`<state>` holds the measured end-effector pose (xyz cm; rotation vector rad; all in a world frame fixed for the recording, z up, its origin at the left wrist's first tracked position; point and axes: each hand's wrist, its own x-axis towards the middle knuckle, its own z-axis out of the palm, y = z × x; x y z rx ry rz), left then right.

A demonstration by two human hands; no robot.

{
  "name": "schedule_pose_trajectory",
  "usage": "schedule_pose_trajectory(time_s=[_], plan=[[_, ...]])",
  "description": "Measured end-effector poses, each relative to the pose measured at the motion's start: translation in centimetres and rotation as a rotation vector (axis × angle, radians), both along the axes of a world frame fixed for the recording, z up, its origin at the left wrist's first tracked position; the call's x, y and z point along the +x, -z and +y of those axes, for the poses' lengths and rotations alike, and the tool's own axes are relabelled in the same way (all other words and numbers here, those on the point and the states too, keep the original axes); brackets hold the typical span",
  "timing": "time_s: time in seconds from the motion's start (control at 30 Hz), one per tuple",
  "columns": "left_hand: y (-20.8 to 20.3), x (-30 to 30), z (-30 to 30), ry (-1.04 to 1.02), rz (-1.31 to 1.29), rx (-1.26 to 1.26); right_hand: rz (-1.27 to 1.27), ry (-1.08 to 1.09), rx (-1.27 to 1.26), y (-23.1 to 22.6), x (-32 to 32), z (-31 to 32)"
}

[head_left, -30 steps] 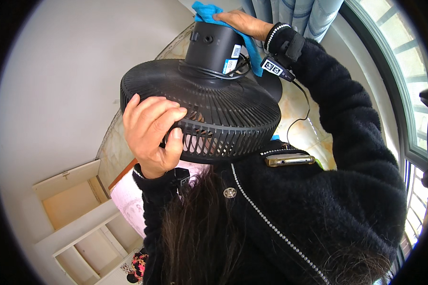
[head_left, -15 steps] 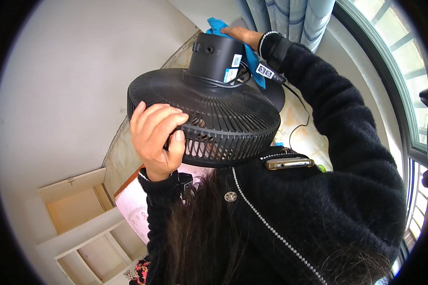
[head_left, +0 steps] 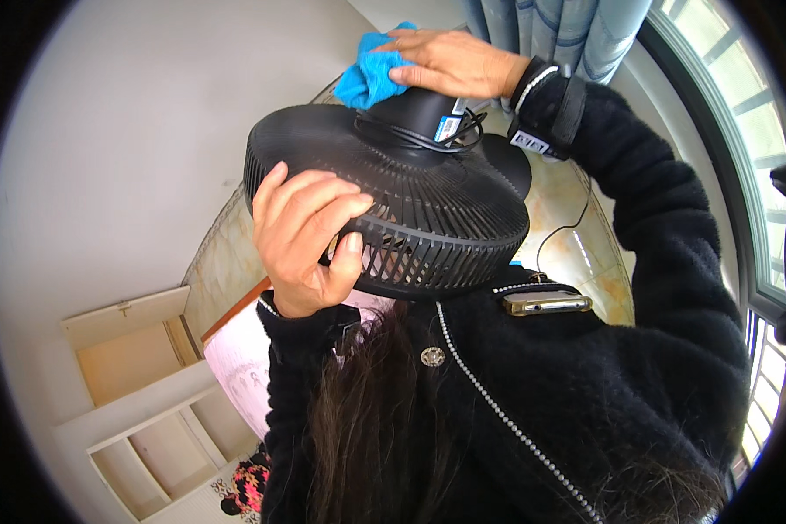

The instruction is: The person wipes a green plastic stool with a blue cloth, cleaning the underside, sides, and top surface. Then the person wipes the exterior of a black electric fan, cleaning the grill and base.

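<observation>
A black electric fan (head_left: 463, 205) is held in front of my chest, with its round slatted grille toward me and its motor housing at the far side. My left hand (head_left: 310, 240) grips the grille's near left rim, thumb on the side slats and fingers over the top. A bright blue cloth (head_left: 371, 74) is bunched in my right hand (head_left: 454, 63), pressed against the far end of the motor housing (head_left: 406, 113). A black power cord (head_left: 476, 135) loops around the housing's base, near a blue-and-white label. The housing's far face is hidden under the cloth and hand.
Blue-grey curtains (head_left: 550, 39) and a barred window (head_left: 725, 96) stand at the right. A white wall (head_left: 131, 131) fills the left, with wooden shelf compartments (head_left: 131, 354) low down. A pink-covered surface (head_left: 244, 371) lies beside them. A phone (head_left: 546, 303) rests at my chest.
My right hand has moved the cloth from the housing's right side over to its far end, bunching it up. The fan has shifted slightly right, my left hand still on its rim.
</observation>
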<state>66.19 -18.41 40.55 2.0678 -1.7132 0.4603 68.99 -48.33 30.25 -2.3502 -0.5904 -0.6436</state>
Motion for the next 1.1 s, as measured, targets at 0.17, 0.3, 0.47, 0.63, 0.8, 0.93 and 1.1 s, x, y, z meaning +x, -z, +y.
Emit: schedule_pose_trajectory(time_s=[0.17, 0.3, 0.47, 0.63, 0.8, 0.93, 1.1], plan=[[0.5, 0.1, 0.1, 0.007, 0.016, -0.031, 0.131, 0.165, -0.500, -1.5, 2.4, 2.7], [0.6, 0.3, 0.2, 0.015, 0.000, -0.036, 0.112, 0.085, -0.614, -1.6, 2.3, 7.6], [0.4, 0.5, 0.6, 0.013, -0.005, -0.047, 0.206, 0.084, -0.628, -2.2, 1.3, 8.4], [0.4, 0.2, 0.8, 0.003, 0.014, -0.064, -0.093, 0.089, -0.489, 0.9, -2.6, 7.8], [0.2, 0.3, 0.5, 0.005, -0.008, -0.067, -0.114, 0.033, -0.285, 2.7, -6.4, 6.9], [0.2, 0.5, 0.4, 0.011, -0.020, -0.076, -0.013, -0.007, -0.237, 3.1, -9.3, 5.4], [0.6, 0.4, 0.8, 0.013, -0.020, -0.088, 0.145, -0.151, -0.078, 4.0, -11.7, 2.6]])
